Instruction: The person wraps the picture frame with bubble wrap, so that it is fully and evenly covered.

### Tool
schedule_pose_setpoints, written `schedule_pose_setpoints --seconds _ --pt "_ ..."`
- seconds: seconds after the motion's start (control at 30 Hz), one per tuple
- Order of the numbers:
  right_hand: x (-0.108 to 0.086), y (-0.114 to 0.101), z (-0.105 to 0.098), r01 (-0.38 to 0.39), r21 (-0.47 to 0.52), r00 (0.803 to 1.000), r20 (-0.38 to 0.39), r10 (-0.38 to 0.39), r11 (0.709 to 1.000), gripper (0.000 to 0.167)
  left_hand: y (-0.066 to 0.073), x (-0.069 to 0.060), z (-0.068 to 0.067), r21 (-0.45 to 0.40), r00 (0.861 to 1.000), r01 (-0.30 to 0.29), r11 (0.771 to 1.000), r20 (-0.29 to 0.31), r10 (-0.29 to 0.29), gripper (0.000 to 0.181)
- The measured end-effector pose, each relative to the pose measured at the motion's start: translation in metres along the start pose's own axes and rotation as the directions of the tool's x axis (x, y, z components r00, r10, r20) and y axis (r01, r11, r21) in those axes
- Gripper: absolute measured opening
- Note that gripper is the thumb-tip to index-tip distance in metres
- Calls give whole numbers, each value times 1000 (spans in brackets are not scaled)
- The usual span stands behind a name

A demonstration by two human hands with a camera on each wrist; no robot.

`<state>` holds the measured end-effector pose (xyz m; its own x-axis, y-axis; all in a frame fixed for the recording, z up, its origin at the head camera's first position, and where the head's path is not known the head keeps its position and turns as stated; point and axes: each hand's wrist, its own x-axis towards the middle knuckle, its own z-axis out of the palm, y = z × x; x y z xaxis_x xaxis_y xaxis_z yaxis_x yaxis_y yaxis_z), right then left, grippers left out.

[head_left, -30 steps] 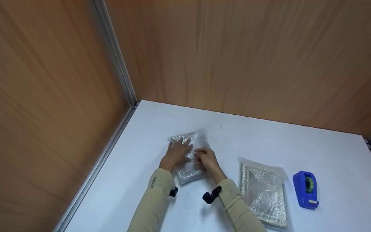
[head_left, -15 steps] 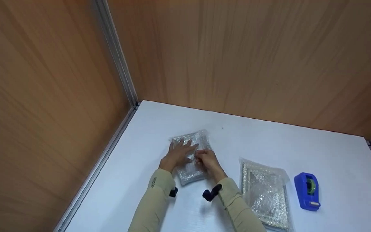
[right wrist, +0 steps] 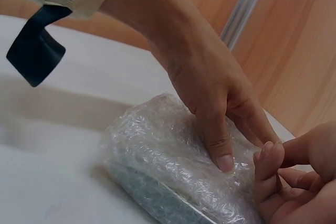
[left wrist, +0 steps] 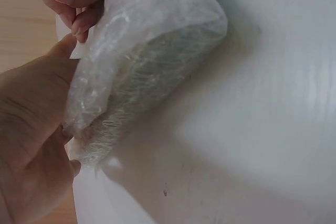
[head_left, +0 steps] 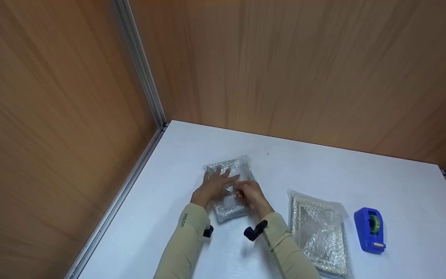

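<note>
A flat package in clear bubble wrap (head_left: pixel 230 212) lies tilted on the white table, with a shiny clear patch on its top. My left hand (head_left: pixel 212 186) rests on its left part, fingers spread. From the other side my right hand (head_left: pixel 249 192) bends over the top, its fingers curled and pinching at the wrap close to the left fingertips. In the right wrist view the right fingertips (right wrist: pixel 269 156) meet the left hand at the wrap's surface; exactly what lies between them is hidden. The left wrist view shows the folded end of the bubble wrap (left wrist: pixel 173 11).
On the right lies a second bubble-wrapped item, a frame with an ornate border (head_left: pixel 319 232). Beyond it stands a blue tape dispenser (head_left: pixel 369 230) with a greenish roll. Wood-grain panels (head_left: pixel 285 69) close off the back and left of the white table (head_left: pixel 161 240).
The right fingers have bent lower over the package, and the left forefinger has stretched right towards them. The package has stayed in nearly the same spot.
</note>
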<state>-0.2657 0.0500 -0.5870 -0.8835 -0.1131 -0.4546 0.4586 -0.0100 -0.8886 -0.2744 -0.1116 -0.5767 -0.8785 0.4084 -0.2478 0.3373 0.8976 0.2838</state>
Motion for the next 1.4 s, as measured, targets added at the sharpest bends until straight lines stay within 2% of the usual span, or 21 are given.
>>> schedule_pose_setpoints --seconds 0.2,0.37,0.6,0.87,1.07,1.4 --pt "1 -1 -1 -13 1 1000 10 13 1000 21 0 -1 -1 -27 1000 11 1000 0 -11 57" --pt "0 -3 0 -36 34 999 17 35 999 20 2 -3 -4 -28 998 45 999 38 -44 55" --pt "1 -8 2 -55 61 998 -27 57 997 17 7 0 -8 -85 996 79 993 52 -75 49" --pt "6 -6 0 -49 -48 995 -85 45 998 19 10 1 -6 -61 997 82 995 18 -81 53" --pt "6 -7 -1 -55 -91 996 -72 49 994 25 13 1 -4 -67 996 87 994 3 -87 53" --pt "8 -8 -2 -56 -198 998 -14 55 979 45 14 0 -5 -8 997 77 997 4 -77 52"
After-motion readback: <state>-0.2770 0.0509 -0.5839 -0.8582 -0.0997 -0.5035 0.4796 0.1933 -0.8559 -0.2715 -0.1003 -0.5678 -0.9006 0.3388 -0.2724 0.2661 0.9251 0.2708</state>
